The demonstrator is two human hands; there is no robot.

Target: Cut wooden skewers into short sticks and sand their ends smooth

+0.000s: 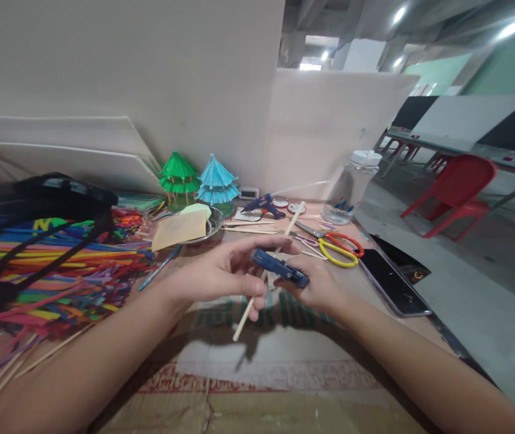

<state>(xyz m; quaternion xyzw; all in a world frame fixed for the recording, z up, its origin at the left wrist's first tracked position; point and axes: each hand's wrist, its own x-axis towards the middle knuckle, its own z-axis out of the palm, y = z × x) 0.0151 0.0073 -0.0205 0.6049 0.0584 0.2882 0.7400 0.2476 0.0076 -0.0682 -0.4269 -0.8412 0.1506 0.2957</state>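
Clasping the stick point(243, 320) w/ our L grip point(225, 271) and the blue tool point(280, 269) w/ our R grip point(318, 284), both left of the phone point(392, 281), we could nip ourselves or snap the stick if L hold slips or R twists

The stick point(243, 320) is pale cream, the hand tool point(280, 268) dark blue, one tiered model point(176, 173) bright green, its neighbour point(216, 181) light blue, the scissors point(327, 236) yellow-and-orange-handled, the cardboard point(262, 416) tan with a red scrolling border point(262, 378).
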